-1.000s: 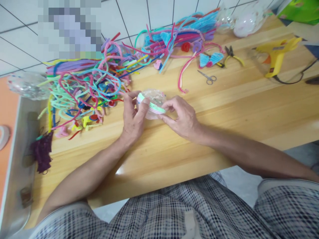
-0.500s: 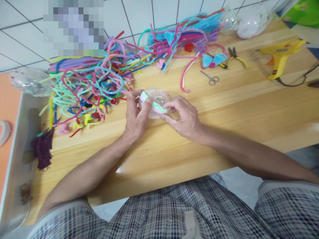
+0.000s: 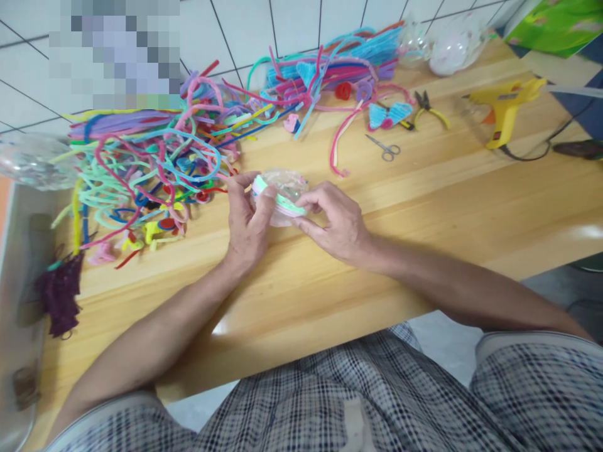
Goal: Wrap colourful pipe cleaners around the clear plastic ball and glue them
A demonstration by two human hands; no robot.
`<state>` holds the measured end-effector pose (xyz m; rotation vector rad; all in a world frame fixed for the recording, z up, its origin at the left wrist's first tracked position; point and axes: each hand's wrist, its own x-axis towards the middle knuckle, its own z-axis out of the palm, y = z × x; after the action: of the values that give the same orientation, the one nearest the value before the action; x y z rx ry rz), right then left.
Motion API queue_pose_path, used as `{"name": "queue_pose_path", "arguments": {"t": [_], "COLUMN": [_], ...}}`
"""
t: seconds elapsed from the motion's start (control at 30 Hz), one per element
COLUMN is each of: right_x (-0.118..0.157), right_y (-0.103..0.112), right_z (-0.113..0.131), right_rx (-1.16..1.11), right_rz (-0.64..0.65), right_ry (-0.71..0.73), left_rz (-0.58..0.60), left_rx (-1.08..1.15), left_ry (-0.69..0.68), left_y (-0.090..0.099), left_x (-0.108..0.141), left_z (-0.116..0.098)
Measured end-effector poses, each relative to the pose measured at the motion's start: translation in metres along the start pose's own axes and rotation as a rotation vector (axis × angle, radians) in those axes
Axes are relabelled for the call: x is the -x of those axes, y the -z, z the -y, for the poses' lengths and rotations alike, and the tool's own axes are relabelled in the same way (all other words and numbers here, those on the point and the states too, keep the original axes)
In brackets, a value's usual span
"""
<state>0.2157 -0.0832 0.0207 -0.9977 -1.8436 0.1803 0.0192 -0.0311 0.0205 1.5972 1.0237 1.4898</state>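
Between my two hands is a clear plastic ball (image 3: pixel 286 182) with pastel pipe cleaners (image 3: pixel 284 204), mint green and lilac, running around its near side. My left hand (image 3: pixel 251 216) grips the ball's left side, its thumb pressed on the pipe cleaners. From the right, my right hand (image 3: pixel 332 216) pinches the pipe cleaners' right end between thumb and fingers. The ball's underside and my left fingertips behind it are hidden.
Tangled pipe cleaners (image 3: pixel 160 163) cover the left back of the wooden table (image 3: pixel 292 295). Small scissors (image 3: pixel 386 149), pliers (image 3: pixel 431 113) and a yellow glue gun (image 3: pixel 505 110) lie at the right. Other clear balls (image 3: pixel 455 53) stand at the back, and a dark purple tassel (image 3: pixel 63 295) hangs at the left.
The whole view has shifted, so the table and things on it appear further left. Both hands keep nearly the same hold on the ball and pipe cleaners.
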Motion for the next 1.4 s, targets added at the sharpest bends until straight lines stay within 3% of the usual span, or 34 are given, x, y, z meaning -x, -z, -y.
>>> {"name": "queue_pose_path", "arguments": {"t": [0.37, 0.57, 1.07, 1.4], "right_x": [-0.001, 0.000, 0.002, -0.001], "right_y": [0.001, 0.001, 0.001, 0.006], "right_z": [-0.002, -0.001, -0.002, 0.003], "right_rx": [-0.046, -0.022, -0.029, -0.005], "right_rz": [-0.017, 0.009, -0.017, -0.021], "right_ry": [-0.010, -0.095, -0.088, -0.043], "left_rz": [0.032, 0.044, 0.048, 0.050], "left_rx": [-0.071, -0.036, 0.017, 0.019], "left_ry": [-0.026, -0.018, 0.047, 0.000], "left_y": [0.001, -0.002, -0.004, -0.006], "left_x": [-0.001, 0.000, 0.002, 0.002], "left_z": [0.008, 0.012, 0.019, 0.014]}}
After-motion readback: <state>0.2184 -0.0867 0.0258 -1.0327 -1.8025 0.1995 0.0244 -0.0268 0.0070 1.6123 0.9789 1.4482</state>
